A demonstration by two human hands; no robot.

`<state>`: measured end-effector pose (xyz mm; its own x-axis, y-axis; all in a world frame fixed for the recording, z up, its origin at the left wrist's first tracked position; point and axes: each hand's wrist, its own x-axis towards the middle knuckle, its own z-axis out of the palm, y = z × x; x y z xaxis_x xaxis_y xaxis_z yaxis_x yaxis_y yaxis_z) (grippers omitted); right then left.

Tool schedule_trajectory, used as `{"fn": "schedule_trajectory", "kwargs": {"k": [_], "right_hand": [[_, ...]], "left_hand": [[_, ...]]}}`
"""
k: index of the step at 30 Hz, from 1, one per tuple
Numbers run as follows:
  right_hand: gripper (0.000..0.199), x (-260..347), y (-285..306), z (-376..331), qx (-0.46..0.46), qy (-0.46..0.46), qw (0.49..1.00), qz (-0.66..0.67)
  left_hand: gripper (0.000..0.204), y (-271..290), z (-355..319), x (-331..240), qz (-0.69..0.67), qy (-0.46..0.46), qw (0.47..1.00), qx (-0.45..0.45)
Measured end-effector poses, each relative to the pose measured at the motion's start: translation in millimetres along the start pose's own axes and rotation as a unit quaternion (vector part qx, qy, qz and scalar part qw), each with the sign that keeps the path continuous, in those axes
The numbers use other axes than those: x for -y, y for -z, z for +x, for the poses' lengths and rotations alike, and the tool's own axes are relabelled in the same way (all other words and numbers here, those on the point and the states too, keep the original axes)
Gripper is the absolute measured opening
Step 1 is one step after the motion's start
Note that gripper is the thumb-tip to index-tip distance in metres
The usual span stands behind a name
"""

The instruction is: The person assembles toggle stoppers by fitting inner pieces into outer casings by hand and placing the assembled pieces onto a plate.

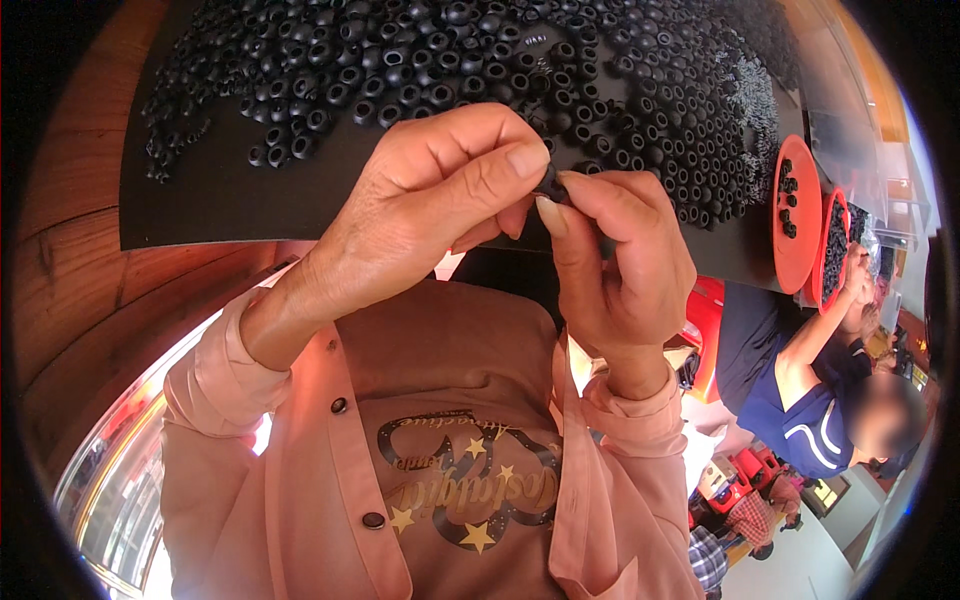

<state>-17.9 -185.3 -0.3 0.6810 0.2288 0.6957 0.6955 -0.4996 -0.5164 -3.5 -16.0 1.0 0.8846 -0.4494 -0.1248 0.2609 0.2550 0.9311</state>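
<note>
Fingers of both hands are pinched together on one small black rubber ring (551,186) at the centre of the frame, the left hand (430,210) closing from above with thumb and forefinger, the right hand (620,270) gripping it from below. The ring is held just above the near edge of the black mat (200,210) on the counter (70,250).

A steady pinch at the ring's rim is judged best, so that its hole is kept clear and the piece is not dropped into the heap.

Two hands and one held ring are counted. The loose rings (480,70) across the upper frame are too many to count. Two orange trays (795,215) are seen at the right, with a co-worker's hand (857,275) beside them.
</note>
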Motion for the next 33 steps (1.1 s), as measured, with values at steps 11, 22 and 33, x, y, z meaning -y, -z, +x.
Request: {"fn": "schedule_trajectory", "kwargs": {"k": [11, 22, 33], "right_hand": [[0.027, 0.5, -1.3, 1.6, 0.009, 0.002, 1.0, 0.002], [0.027, 2.1, -1.8, -2.6, 0.024, -0.005, 0.999, -0.023], [0.025, 3.3, -2.9, -2.9, 0.024, -0.028, 0.999, -0.006]], "left_hand": [[0.021, 2.0, -0.7, 1.0, -0.001, -0.009, 1.0, 0.006], [0.024, 1.2, 0.1, 1.1, 0.034, -0.004, 0.999, -0.001], [0.024, 5.0, -0.9, -0.1, 0.035, -0.011, 0.999, 0.014]]}}
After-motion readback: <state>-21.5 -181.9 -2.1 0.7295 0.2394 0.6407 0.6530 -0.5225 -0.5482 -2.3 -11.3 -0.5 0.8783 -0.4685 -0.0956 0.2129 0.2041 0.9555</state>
